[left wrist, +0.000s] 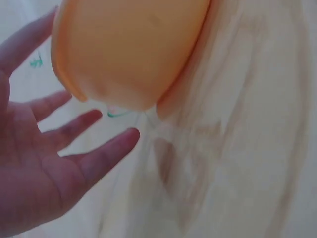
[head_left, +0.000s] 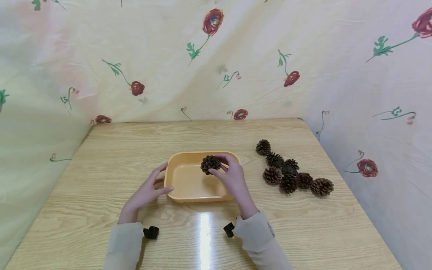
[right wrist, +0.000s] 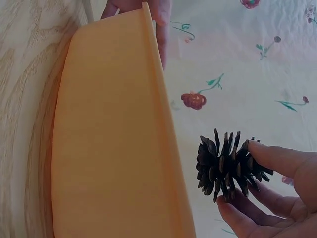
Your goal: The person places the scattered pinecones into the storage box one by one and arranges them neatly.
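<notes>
My right hand (head_left: 233, 179) pinches a dark brown pine cone (head_left: 210, 165) between thumb and fingers, over the right half of a shallow orange plastic basin (head_left: 185, 179). In the right wrist view the pine cone (right wrist: 227, 166) is higher than the basin's rim, its scales spread wide. At the basin's left end is my left hand (head_left: 148, 190), fingers spread, with the thumb tip right at the rim. The left wrist view has the same hand (left wrist: 54, 163) with loosely extended fingers beside the basin's outer wall (left wrist: 133, 49).
Several pine cones (head_left: 288, 183) lie in a loose cluster on the wood-grain table (head_left: 111, 157), right of the basin. A floral cloth (head_left: 162, 67) hangs behind the table and along its sides. Black wrist mounts (head_left: 152, 232) stick out by both sleeves.
</notes>
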The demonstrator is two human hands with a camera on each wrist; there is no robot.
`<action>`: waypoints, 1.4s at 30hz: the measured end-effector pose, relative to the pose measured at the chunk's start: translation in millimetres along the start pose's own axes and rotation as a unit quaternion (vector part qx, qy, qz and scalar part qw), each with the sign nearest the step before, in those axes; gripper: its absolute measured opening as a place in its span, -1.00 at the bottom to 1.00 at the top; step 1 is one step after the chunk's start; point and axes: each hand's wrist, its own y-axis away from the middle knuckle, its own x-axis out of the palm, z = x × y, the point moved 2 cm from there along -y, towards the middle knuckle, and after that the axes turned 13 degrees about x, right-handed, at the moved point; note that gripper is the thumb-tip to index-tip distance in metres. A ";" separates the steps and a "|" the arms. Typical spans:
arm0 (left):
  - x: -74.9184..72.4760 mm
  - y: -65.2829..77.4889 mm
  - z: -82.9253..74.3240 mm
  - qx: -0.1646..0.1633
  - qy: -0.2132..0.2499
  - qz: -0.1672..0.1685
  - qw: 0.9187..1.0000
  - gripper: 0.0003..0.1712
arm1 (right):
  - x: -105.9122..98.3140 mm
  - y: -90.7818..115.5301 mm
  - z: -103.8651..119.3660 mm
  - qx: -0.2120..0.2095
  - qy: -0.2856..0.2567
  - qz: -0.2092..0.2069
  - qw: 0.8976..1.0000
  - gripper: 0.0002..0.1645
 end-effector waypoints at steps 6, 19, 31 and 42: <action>-9.8 -6.4 9.4 0.001 0.027 0.028 0.999 -0.01 | 9.9 -7.1 5.7 0.003 0.033 0.008 0.999 -0.45; -10.7 -10.8 8.6 0.002 0.050 0.056 0.997 0.01 | 36.8 -20.3 10.1 0.020 0.032 0.043 0.998 -0.45; -11.9 -8.9 7.1 -0.009 0.052 0.058 0.997 0.00 | 56.3 -30.5 17.9 0.031 0.047 0.060 0.997 -0.42; -12.2 -9.2 7.3 -0.008 0.063 0.062 0.996 0.01 | 69.0 -43.2 11.2 0.035 0.086 0.062 0.994 -0.44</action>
